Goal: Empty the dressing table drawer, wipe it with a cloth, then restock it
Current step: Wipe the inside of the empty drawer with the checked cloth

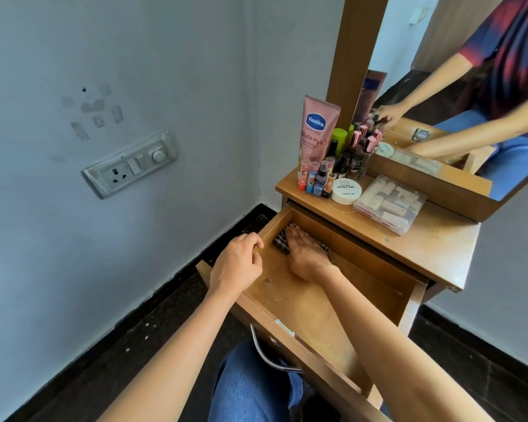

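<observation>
Drawer (305,300) steadied by left hand (238,263), fingers curled over its side wall; right hand (305,254), fingers straight, presses checked cloth (279,242) beneath them to wipe.

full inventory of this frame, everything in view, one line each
drawer: 1, brown wood, pulled open under the table top
cloth: 1, dark checked, far left corner of drawer
drawer handle: 1, metal, on drawer front
dressing table: 1, brown wood, in the wall corner
Vaseline tube: 1, pink, upright at back left of table top
small bottles: cluster, count unclear, mixed colours, around the tube's base
round jar: 1, white, beside the bottles
clear box: 1, transparent, pale contents, right of jar
mirror: 1, wood-framed, behind table top
switchboard: 1, white, left wall
left hand: grips drawer's left wall
right hand: flat, pressing on cloth
</observation>
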`<action>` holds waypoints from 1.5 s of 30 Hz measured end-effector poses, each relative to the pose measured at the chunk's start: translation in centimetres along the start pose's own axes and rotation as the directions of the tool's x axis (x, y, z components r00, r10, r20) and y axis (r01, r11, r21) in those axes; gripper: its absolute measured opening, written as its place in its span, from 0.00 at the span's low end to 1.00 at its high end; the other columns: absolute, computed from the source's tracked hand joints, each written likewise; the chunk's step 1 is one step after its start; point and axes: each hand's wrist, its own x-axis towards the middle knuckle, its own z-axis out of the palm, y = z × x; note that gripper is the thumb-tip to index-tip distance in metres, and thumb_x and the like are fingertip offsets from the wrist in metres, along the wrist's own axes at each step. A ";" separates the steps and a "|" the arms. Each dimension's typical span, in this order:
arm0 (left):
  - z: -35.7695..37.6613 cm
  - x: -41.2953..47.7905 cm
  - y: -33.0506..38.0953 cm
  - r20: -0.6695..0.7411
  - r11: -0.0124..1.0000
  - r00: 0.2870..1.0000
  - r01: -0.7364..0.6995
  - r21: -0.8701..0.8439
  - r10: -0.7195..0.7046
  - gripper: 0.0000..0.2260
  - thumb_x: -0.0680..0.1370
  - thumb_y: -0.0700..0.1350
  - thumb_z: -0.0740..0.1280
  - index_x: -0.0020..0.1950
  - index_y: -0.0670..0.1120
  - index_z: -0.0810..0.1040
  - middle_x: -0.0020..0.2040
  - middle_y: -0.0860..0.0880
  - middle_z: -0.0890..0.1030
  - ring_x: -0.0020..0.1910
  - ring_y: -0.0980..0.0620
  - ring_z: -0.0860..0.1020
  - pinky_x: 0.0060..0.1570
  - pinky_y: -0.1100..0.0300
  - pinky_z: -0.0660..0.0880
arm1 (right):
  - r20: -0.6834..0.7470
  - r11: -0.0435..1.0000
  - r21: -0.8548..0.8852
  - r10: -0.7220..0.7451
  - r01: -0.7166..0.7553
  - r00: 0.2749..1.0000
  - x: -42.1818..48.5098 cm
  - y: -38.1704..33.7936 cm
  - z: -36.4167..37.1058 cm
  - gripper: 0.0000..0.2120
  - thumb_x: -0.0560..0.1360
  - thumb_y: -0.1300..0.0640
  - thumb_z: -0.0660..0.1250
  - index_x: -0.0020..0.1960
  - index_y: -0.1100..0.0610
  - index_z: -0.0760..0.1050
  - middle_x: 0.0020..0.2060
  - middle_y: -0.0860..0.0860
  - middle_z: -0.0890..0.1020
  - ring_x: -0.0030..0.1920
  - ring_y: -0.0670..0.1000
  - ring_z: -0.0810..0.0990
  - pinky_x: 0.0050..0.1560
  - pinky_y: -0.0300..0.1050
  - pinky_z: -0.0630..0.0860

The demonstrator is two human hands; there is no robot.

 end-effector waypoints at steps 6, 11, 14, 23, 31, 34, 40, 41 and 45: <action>0.3 0.2 -0.2 -0.005 1.000 1.000 -0.018 0.009 0.018 0.08 0.77 0.43 0.64 0.56 0.50 0.74 0.53 0.51 0.78 0.41 0.57 0.74 0.38 0.69 0.71 | 0.105 0.968 0.227 0.082 -0.104 0.991 1.0 0.1 -0.7 0.33 0.78 0.54 0.57 0.78 0.48 0.44 0.78 0.50 0.45 0.77 0.57 0.46 0.75 0.56 0.47; 0.2 0.2 0.1 -0.007 1.000 1.000 -0.018 0.004 0.018 0.08 0.76 0.42 0.65 0.54 0.50 0.75 0.53 0.51 0.79 0.47 0.54 0.78 0.42 0.66 0.73 | 0.106 0.969 0.238 0.038 -0.063 0.994 -0.3 -1.3 0.6 0.34 0.76 0.55 0.58 0.78 0.49 0.46 0.78 0.56 0.49 0.77 0.60 0.51 0.75 0.56 0.54; 0.1 0.3 0.2 0.004 1.000 1.000 -0.017 0.001 0.017 0.07 0.76 0.42 0.65 0.53 0.49 0.75 0.54 0.51 0.78 0.49 0.53 0.78 0.42 0.65 0.73 | 0.082 0.980 0.151 -0.141 0.128 0.987 -2.7 -2.7 2.8 0.34 0.77 0.52 0.55 0.79 0.53 0.43 0.78 0.57 0.50 0.77 0.57 0.50 0.76 0.54 0.52; -0.1 0.1 0.0 0.008 1.000 1.000 -0.004 -0.006 0.004 0.07 0.77 0.41 0.64 0.54 0.50 0.75 0.54 0.51 0.79 0.45 0.55 0.77 0.40 0.66 0.70 | -0.011 0.980 0.123 -0.156 0.156 0.988 -1.3 -0.4 1.6 0.26 0.82 0.48 0.52 0.78 0.50 0.49 0.78 0.53 0.53 0.77 0.55 0.52 0.75 0.51 0.50; 0.1 -0.1 -0.2 -0.002 1.000 1.000 0.005 -0.013 -0.005 0.08 0.77 0.42 0.64 0.55 0.50 0.75 0.54 0.51 0.79 0.41 0.57 0.75 0.37 0.69 0.70 | 0.053 0.978 0.207 0.014 -0.025 0.999 0.9 0.9 -0.6 0.27 0.81 0.51 0.55 0.77 0.48 0.49 0.78 0.52 0.53 0.77 0.55 0.53 0.75 0.54 0.51; 0.1 -0.1 -0.1 -0.010 1.000 1.000 0.003 -0.016 -0.004 0.08 0.77 0.41 0.64 0.55 0.49 0.76 0.54 0.51 0.79 0.46 0.54 0.78 0.40 0.67 0.71 | 0.064 0.987 0.160 -0.007 -0.003 0.998 0.3 -0.1 0.1 0.30 0.81 0.52 0.53 0.79 0.52 0.43 0.78 0.52 0.44 0.78 0.52 0.43 0.75 0.50 0.42; 0.1 0.2 0.0 -0.011 1.000 1.000 0.003 -0.014 -0.003 0.08 0.78 0.39 0.61 0.52 0.48 0.76 0.51 0.50 0.80 0.42 0.54 0.77 0.36 0.64 0.71 | 0.061 0.974 0.106 -0.208 0.201 0.976 -4.0 -3.7 2.6 0.30 0.81 0.54 0.53 0.79 0.53 0.42 0.78 0.52 0.44 0.78 0.52 0.43 0.77 0.50 0.41; 0.1 0.2 0.0 -0.002 1.000 1.000 0.001 -0.017 -0.001 0.08 0.78 0.38 0.61 0.52 0.48 0.76 0.52 0.50 0.80 0.42 0.53 0.78 0.35 0.63 0.72 | 0.078 0.967 0.106 -0.241 0.232 0.967 -4.8 -4.4 2.8 0.30 0.81 0.54 0.53 0.79 0.53 0.42 0.78 0.53 0.44 0.78 0.52 0.43 0.77 0.51 0.42; -0.7 0.3 0.0 0.018 0.997 0.998 -0.068 0.024 0.067 0.09 0.78 0.36 0.61 0.53 0.47 0.78 0.53 0.50 0.81 0.46 0.51 0.81 0.42 0.57 0.79 | 0.177 0.945 0.115 -0.323 0.306 0.930 -5.4 -4.8 2.1 0.29 0.82 0.56 0.52 0.79 0.52 0.43 0.78 0.52 0.44 0.78 0.51 0.42 0.76 0.47 0.40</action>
